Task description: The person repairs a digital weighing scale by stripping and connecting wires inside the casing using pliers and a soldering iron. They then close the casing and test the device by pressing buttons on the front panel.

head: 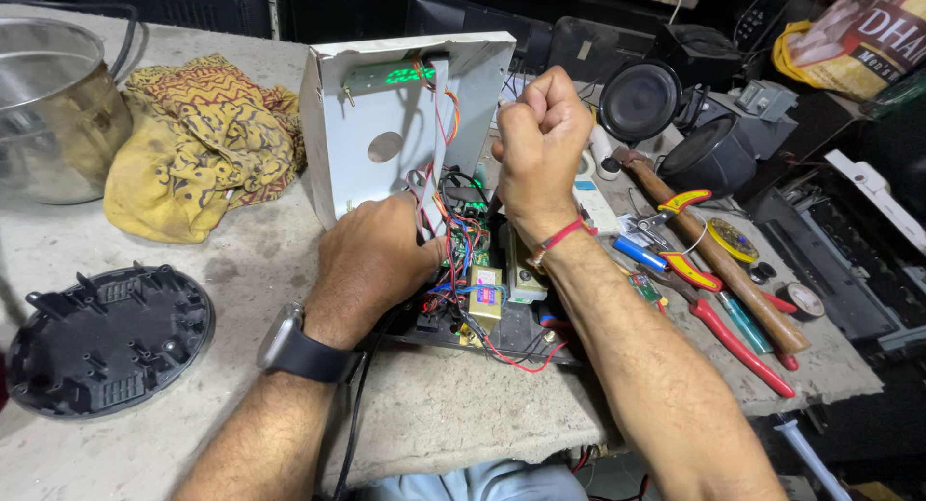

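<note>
Hands: left hand (371, 260) pressed flat on wires (453, 236) beside the white casing (371, 125) at counter (453, 414) centre; right hand (538, 135) fisted at 12 o'clock, apparently pinching something too small to tell. Advisable: hold bundle steady, pull gently, avoid snagging circuit board (487, 294).

Cloth (198, 144) left of casing (381, 125)

White casing (386, 125) with a green lit display (410, 75); yellow cloth (198, 154) with brown zigzag print; black ribbed cover (106, 337); red-handled pliers (738, 342); red thread (562, 235) at the wrist; grey worktable (434, 414).
</note>
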